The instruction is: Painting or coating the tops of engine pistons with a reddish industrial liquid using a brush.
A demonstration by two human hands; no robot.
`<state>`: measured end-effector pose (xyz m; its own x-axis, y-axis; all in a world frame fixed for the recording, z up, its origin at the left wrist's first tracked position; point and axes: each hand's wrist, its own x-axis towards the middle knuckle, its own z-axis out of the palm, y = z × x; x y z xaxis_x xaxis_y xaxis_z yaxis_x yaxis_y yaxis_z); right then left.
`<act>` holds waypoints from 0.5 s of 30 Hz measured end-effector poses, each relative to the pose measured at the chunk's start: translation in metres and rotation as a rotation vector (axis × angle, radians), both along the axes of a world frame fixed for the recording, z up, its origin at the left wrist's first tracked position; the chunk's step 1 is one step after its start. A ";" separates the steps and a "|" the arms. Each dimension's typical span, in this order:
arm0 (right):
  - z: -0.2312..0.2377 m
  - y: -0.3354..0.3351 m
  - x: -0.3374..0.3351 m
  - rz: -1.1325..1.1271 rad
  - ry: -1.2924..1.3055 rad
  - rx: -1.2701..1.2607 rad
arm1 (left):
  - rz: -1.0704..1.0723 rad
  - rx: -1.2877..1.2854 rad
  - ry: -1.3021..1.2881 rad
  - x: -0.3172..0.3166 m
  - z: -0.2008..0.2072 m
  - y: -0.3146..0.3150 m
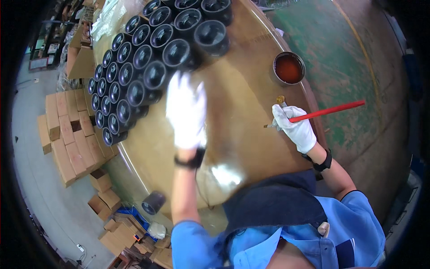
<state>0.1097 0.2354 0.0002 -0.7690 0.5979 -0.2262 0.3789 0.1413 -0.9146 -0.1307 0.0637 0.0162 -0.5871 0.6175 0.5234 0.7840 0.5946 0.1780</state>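
Observation:
My right hand (pixel 295 127), in a white glove, is closed around a thin paintbrush (pixel 329 110) with a long red handle. The small brush tip pokes out to the left, just above the table. A second tool with a metal neck and a brown, stained tip (pixel 281 99) sticks up by the same fingers; whether I hold it cannot be told. My left hand (pixel 186 110), gloved too and blurred by motion, has its fingers stretched out and thumb apart. It is beside the nearest of several dark, glossy cups (pixel 155 75), with nothing visible in it.
A round tin of reddish-brown liquid (pixel 288 68) stands at the table's right edge. One lone dark cup (pixel 153 202) is at the near left edge of the brown table (pixel 237 134). Cardboard boxes (pixel 76 143) are stacked on the left. Clear plastic wrapping (pixel 109 20) lies far left.

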 end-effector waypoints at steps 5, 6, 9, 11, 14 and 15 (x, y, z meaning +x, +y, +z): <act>0.016 0.007 0.003 -0.117 0.151 -0.259 | 0.769 -0.203 0.051 0.059 0.007 -0.236; 0.011 0.019 0.010 -0.093 0.136 -0.262 | 0.958 -0.227 -0.031 0.077 0.017 -0.265; 0.026 0.031 0.007 -0.183 0.144 -0.241 | 1.177 -0.257 -0.336 0.125 0.035 -0.349; 0.017 0.045 0.003 -0.221 0.121 -0.212 | 1.074 -0.239 -0.357 0.148 0.012 -0.428; 0.001 0.073 0.009 -0.304 0.141 -0.270 | 1.062 -0.363 -0.358 0.143 0.017 -0.433; -0.003 0.080 0.011 -0.330 0.172 -0.280 | 1.077 -0.345 -0.424 0.138 0.017 -0.433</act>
<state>0.1212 0.3159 -0.0026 -0.5884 0.7510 -0.2997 0.2014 -0.2228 -0.9538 0.0078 -0.3689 0.0337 -0.9720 -0.2250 0.0683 -0.2253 0.9743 0.0045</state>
